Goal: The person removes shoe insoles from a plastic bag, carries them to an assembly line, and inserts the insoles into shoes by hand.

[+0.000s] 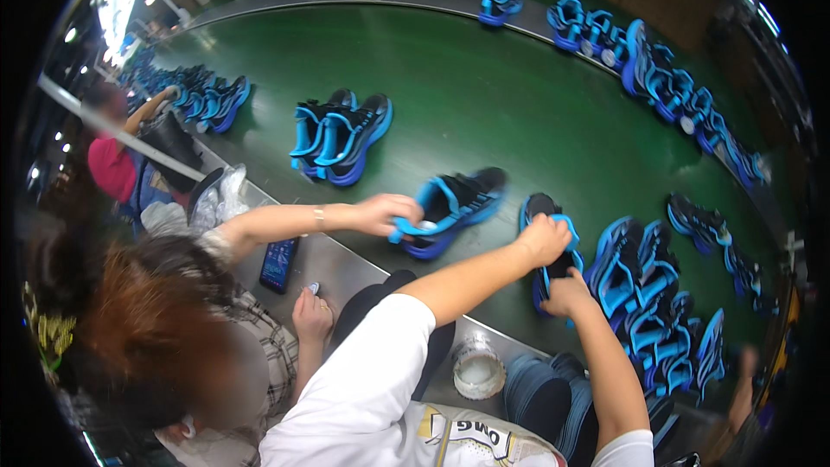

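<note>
A black and bright-blue sneaker (540, 205) is between my two hands on the green work surface, its dark toe pointing away from me. My left hand (545, 240) is closed on the collar and tongue area from above. Lower down, my right hand (569, 296) grips the near end of the same shoe, fingers partly hidden behind it. Just right of my hands, several matching sneakers (616, 272) stand close together. To the left, a co-worker's hand (389, 214) holds another sneaker (445, 216) by its heel, slightly blurred.
The co-worker's other hand (313, 316) is near a phone (278, 264) on the metal edge. A white tub (478, 369) stands by my lap. One sneaker pair (341, 138) sits farther left, and a row of shoes (661, 78) lines the far right ledge.
</note>
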Demonstrator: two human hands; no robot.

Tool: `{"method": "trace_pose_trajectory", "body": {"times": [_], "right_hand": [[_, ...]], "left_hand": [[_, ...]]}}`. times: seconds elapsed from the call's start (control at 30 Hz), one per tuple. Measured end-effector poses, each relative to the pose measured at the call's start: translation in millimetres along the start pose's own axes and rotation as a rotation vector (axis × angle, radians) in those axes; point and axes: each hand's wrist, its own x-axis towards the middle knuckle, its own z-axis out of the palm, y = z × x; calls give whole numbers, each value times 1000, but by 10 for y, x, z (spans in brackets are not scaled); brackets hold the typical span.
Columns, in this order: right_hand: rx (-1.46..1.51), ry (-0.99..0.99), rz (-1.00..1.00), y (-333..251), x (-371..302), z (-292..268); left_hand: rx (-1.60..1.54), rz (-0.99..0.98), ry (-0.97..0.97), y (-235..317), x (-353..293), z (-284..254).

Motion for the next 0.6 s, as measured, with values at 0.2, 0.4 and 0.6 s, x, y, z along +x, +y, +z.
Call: {"method": "trace_pose_trajectory", "body": {"times": [0.2, 0.4, 0.6], "right_hand": [[490, 676, -176, -48, -621, 448], [691, 907, -240, -576, -2119, 887], [742, 980, 16, -885, -2336, 2047]], "left_hand": [[311, 78, -156, 82, 117, 44], [26, 8, -342, -33, 152, -105], [-582, -177, 19, -245, 175, -359]]}}
